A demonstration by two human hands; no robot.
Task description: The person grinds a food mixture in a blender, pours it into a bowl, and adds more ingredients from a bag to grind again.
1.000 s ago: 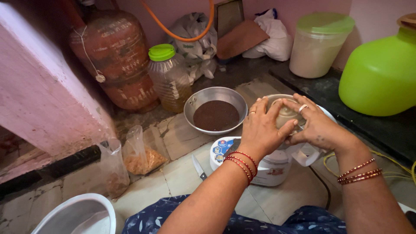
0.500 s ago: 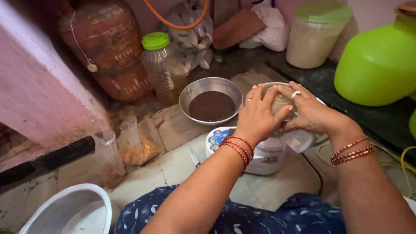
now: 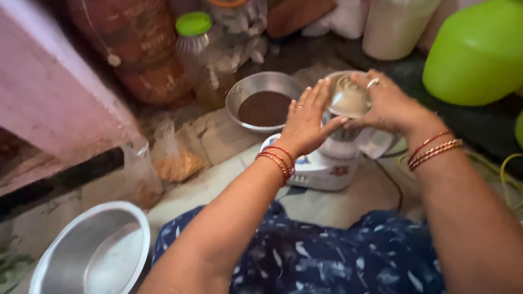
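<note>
A white mixer grinder base (image 3: 321,166) stands on the stone floor with a small steel jar (image 3: 348,100) seated on top under a clear domed lid. My left hand (image 3: 308,122) rests flat against the jar's left side, fingers straight and together. My right hand (image 3: 389,103) wraps over the lid and the jar's right side, gripping it. Both wrists wear red and gold bangles. Just left of the jar sits a steel bowl (image 3: 245,92) holding dark brown powder.
A green-capped plastic jar (image 3: 199,51), a red gas cylinder (image 3: 141,54), a large green pot (image 3: 476,51), a white lidded container (image 3: 395,24), plastic bags with yellow contents (image 3: 174,160) and a steel pan (image 3: 92,250) surround the spot. A pink wall (image 3: 49,92) lies left.
The view has dipped and shifted. My left hand has opened from cupping the jar's lid to lying flat on its side. My right hand stays on the lid.
</note>
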